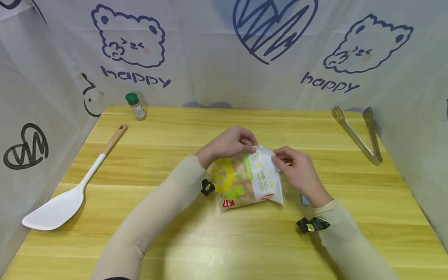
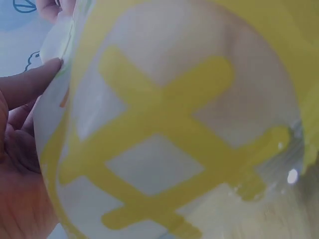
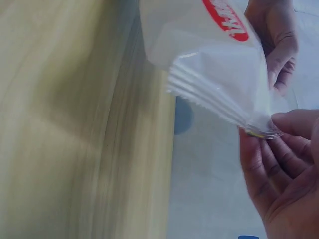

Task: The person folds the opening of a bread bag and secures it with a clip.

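White-and-yellow plastic: the packet [image 1: 246, 179] is being pinched by left hand [image 1: 232, 143] and right hand [image 1: 299, 169], both closed on its end, inside the tabletop's [image 1: 210, 241] far edge.

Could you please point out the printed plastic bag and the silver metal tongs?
Printed plastic bag [image 1: 247, 182], head view: middle of its printed face.
Silver metal tongs [image 1: 357, 139], head view: along one arm.

**Around the Packet [image 1: 246, 182]**

On the counter [image 1: 227, 245], we see a spatula [image 1: 57, 208] left of the packet, a jar [image 1: 139, 112] behind it to the left, and tongs [image 1: 359, 141] behind it to the right. The left hand [image 1: 233, 143] touches its far edge, the right hand [image 1: 301, 168] its right edge. Beyond it hangs a cloth [image 1: 210, 81].
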The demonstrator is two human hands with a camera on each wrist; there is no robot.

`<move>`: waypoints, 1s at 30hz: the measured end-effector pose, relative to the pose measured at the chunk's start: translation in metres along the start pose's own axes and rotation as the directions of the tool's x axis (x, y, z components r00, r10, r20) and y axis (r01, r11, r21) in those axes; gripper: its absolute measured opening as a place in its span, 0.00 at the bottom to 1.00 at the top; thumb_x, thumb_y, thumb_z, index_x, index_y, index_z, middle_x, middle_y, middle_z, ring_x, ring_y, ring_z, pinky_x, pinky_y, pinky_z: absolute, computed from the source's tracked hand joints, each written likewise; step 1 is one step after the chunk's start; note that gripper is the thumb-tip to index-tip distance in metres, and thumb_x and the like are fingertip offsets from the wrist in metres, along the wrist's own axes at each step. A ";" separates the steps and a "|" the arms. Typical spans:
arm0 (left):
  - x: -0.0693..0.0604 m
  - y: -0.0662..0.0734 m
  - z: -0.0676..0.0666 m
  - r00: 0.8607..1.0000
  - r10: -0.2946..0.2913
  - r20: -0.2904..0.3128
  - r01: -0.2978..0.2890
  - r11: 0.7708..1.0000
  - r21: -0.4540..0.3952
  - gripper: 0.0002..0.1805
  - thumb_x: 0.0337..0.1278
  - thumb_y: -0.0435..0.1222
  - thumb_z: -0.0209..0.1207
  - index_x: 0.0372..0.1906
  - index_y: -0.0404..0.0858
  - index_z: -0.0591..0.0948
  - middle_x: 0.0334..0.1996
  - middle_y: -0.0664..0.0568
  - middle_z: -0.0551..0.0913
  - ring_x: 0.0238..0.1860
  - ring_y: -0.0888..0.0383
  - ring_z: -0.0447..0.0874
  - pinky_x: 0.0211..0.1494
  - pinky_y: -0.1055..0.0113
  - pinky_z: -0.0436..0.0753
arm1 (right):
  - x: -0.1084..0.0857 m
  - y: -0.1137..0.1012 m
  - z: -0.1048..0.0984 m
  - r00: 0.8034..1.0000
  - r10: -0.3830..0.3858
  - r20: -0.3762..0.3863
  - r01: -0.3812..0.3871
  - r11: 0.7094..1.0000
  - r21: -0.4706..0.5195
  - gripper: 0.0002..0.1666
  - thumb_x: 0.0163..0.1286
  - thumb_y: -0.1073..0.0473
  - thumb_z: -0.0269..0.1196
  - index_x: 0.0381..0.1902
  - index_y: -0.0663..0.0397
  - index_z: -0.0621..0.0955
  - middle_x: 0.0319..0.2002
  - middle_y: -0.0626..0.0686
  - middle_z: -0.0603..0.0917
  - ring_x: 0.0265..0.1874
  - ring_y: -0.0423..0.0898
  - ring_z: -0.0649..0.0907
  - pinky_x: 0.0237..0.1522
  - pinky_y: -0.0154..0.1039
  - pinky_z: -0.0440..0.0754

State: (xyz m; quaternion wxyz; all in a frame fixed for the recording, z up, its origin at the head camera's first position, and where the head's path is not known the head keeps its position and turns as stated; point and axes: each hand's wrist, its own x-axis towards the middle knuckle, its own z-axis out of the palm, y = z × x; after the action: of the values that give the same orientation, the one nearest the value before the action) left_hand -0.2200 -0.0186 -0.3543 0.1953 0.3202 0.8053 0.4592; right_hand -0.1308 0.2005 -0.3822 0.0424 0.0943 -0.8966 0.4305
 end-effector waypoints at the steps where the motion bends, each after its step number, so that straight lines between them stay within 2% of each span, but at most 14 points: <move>1: -0.001 0.000 0.000 1.000 0.009 -0.001 -0.009 1.000 -0.006 0.04 0.64 0.30 0.62 0.38 0.33 0.85 0.23 0.50 0.82 0.26 0.59 0.74 0.38 0.69 0.73 | 0.000 0.000 0.000 1.000 -0.008 -0.009 0.008 1.000 0.003 0.10 0.73 0.61 0.61 0.47 0.62 0.83 0.36 0.54 0.86 0.32 0.47 0.83 0.34 0.38 0.80; 7: -0.006 0.001 0.001 0.999 0.050 -0.006 -0.050 0.994 -0.097 0.05 0.64 0.30 0.61 0.41 0.34 0.85 0.29 0.51 0.86 0.31 0.56 0.81 0.41 0.67 0.77 | -0.005 0.001 -0.003 0.991 -0.103 -0.081 0.104 0.995 0.008 0.10 0.73 0.60 0.61 0.46 0.57 0.85 0.36 0.51 0.87 0.32 0.44 0.83 0.32 0.34 0.79; 14: -0.007 0.002 0.003 0.991 0.132 -0.026 -0.134 0.962 -0.239 0.08 0.63 0.26 0.60 0.44 0.30 0.85 0.35 0.48 0.87 0.33 0.53 0.84 0.38 0.63 0.81 | -0.009 -0.003 -0.011 0.967 -0.220 -0.128 0.225 0.974 0.029 0.11 0.72 0.66 0.61 0.48 0.55 0.87 0.40 0.51 0.87 0.32 0.43 0.82 0.29 0.32 0.79; 19: -0.008 0.004 0.001 0.987 0.152 -0.060 -0.162 0.955 -0.248 0.08 0.62 0.26 0.60 0.43 0.30 0.86 0.36 0.48 0.87 0.34 0.53 0.84 0.39 0.63 0.81 | -0.007 -0.005 -0.014 0.952 -0.271 -0.141 0.283 0.956 0.072 0.14 0.70 0.69 0.61 0.49 0.53 0.87 0.41 0.48 0.86 0.34 0.43 0.81 0.33 0.32 0.80; 23: -0.007 0.006 -0.001 0.975 0.198 -0.095 -0.215 0.949 -0.230 0.07 0.61 0.25 0.60 0.41 0.31 0.86 0.36 0.48 0.87 0.34 0.53 0.85 0.40 0.62 0.81 | -0.004 -0.005 -0.015 0.947 -0.281 -0.157 0.300 0.948 0.111 0.15 0.69 0.71 0.60 0.48 0.54 0.87 0.41 0.48 0.86 0.36 0.42 0.81 0.34 0.32 0.80; 26: -0.006 0.006 -0.001 0.969 0.227 -0.100 -0.245 0.943 -0.227 0.07 0.60 0.23 0.60 0.40 0.30 0.87 0.37 0.49 0.87 0.35 0.53 0.85 0.41 0.62 0.81 | -0.003 -0.005 -0.017 0.947 -0.277 -0.160 0.297 0.948 0.114 0.15 0.69 0.72 0.61 0.48 0.55 0.87 0.40 0.49 0.86 0.36 0.41 0.81 0.33 0.31 0.79; 30: -0.005 0.008 -0.002 0.971 0.220 -0.090 -0.235 0.944 -0.230 0.08 0.61 0.22 0.59 0.39 0.30 0.87 0.38 0.48 0.87 0.37 0.54 0.85 0.42 0.62 0.82 | -0.002 -0.006 -0.019 0.955 -0.257 -0.144 0.274 0.955 0.110 0.12 0.72 0.66 0.60 0.48 0.55 0.87 0.40 0.49 0.86 0.35 0.42 0.80 0.32 0.31 0.78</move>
State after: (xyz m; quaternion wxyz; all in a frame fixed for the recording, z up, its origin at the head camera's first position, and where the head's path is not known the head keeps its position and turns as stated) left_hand -0.2150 -0.0204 -0.3466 0.1525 0.3706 0.7074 0.5822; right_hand -0.1273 0.2116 -0.3665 0.1514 0.1889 -0.8415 0.4831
